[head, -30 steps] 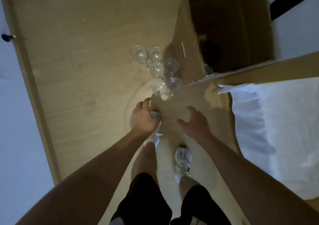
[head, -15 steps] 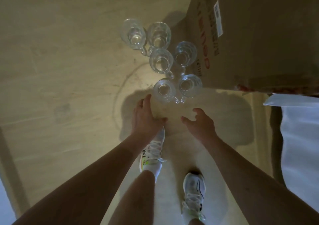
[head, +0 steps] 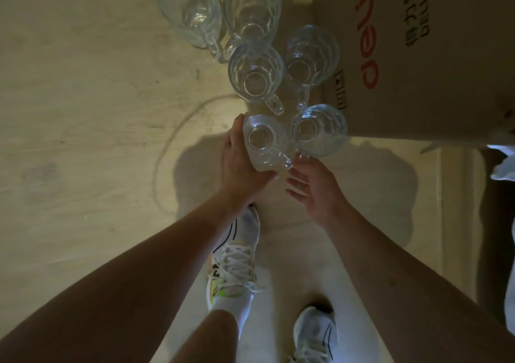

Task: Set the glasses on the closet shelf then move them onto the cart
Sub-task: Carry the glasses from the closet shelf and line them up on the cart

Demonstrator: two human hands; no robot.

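Observation:
Several clear glass mugs with handles stand in a cluster on a pale wooden surface (head: 83, 112), seen from straight above. My left hand (head: 239, 165) wraps around the left side of the nearest mug (head: 263, 142). My right hand (head: 312, 187) hovers with fingers spread just below that mug's handle and next to the right front mug (head: 320, 130), holding nothing. Two more mugs (head: 255, 70) (head: 310, 53) stand behind, and two others (head: 192, 9) (head: 250, 3) at the top edge.
A brown cardboard box (head: 418, 56) with red lettering stands right beside the mugs at the upper right. My two white sneakers (head: 234, 262) (head: 315, 337) are below. White fabric (head: 504, 165) shows at the right edge.
The view has closed in on the mugs. My left hand moved forward and took hold of the nearest mug. My right hand moved up toward the mug handles.

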